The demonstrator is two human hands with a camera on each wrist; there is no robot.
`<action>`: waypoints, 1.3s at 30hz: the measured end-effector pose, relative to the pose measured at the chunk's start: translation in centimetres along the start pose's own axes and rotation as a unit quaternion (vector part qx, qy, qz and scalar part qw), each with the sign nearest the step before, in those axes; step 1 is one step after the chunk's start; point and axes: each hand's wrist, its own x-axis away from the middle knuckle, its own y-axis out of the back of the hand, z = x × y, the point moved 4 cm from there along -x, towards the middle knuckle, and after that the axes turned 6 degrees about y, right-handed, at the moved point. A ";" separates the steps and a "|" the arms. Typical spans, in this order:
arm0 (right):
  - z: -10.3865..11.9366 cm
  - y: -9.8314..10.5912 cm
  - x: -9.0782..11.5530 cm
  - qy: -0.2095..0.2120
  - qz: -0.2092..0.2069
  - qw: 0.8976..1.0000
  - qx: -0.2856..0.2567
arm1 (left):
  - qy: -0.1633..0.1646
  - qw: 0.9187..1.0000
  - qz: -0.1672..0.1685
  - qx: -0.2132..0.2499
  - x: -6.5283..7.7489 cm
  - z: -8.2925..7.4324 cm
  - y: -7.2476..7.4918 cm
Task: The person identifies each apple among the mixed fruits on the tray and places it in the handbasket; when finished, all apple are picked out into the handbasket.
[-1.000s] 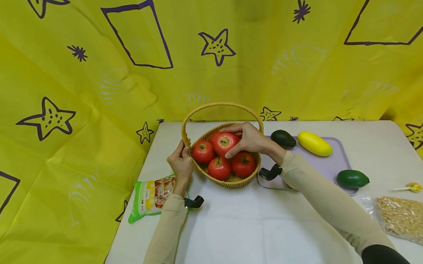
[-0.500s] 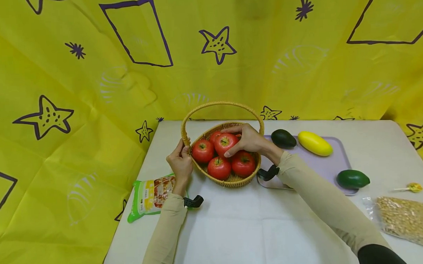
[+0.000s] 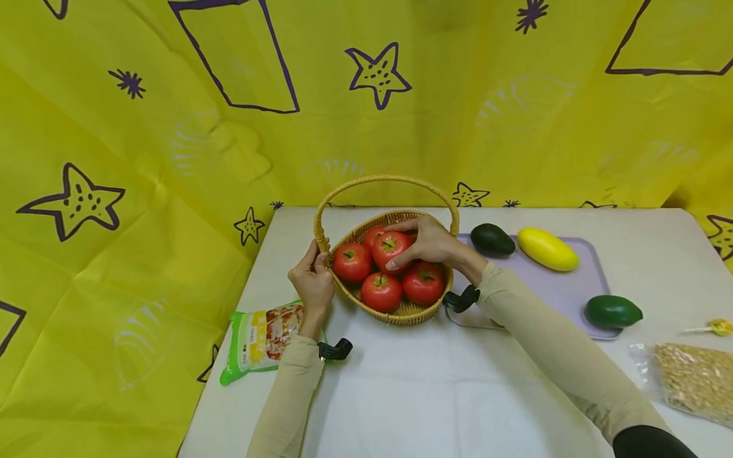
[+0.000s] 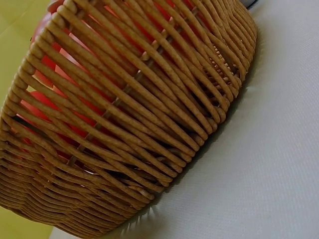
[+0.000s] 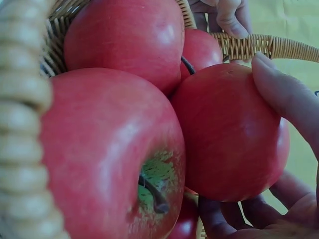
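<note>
A wicker basket (image 3: pixel 406 316) with a tall arched handle holds several red apples, its woven side filling much of the left wrist view. My left hand (image 3: pixel 312 279) grips the basket at the left foot of its handle, thumb on the near side. My right hand (image 3: pixel 435 241) reaches in from the right and grips the topmost apple (image 3: pixel 391 250). In the right wrist view, the thumb (image 5: pixel 284 94) lies on one side of that apple and the fingers curl beneath it. Other apples, one at front left (image 3: pixel 381 292), lie around and under it.
Right of the basket, a lilac tray (image 3: pixel 545 297) bears a dark avocado (image 3: pixel 491 241), a yellow mango-like fruit (image 3: pixel 548 249) and a green fruit (image 3: pixel 613 312) at its corner. A lollipop (image 3: pixel 718 327) and a bag of oats (image 3: pixel 711 382) lie farther right. A green-and-white food packet (image 3: pixel 258 340) sits by the left forearm.
The right hand and the top apple have shifted very slightly down among the other apples. The left hand keeps its grip on the basket; the head view has tilted a little.
</note>
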 end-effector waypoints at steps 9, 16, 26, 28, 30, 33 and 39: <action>0.2 0.0 0.4 0.006 0.006 1.000 0.002 | -0.003 1.000 0.013 0.013 -0.2 2.2 0.1; 0.1 -0.1 0.8 0.009 0.006 1.000 -0.001 | 0.004 1.000 0.007 0.003 -0.1 0.8 -0.1; -0.1 -0.5 1.2 0.037 0.027 0.999 0.018 | 0.018 1.000 0.008 -0.001 0.0 -0.3 0.1; 0.0 -0.5 1.4 0.047 0.030 0.998 0.031 | 0.025 1.000 0.012 0.001 -0.1 0.6 0.0; 0.2 -0.4 1.7 0.055 0.030 0.997 0.045 | 0.034 0.999 0.027 0.004 -0.3 1.3 0.0; 0.7 -0.2 2.4 0.068 0.029 0.996 0.057 | 0.053 0.996 0.066 0.008 -0.8 1.4 0.5; 2.7 0.8 4.5 0.119 0.051 0.985 0.112 | 0.097 0.977 0.182 -0.051 -2.2 0.8 2.5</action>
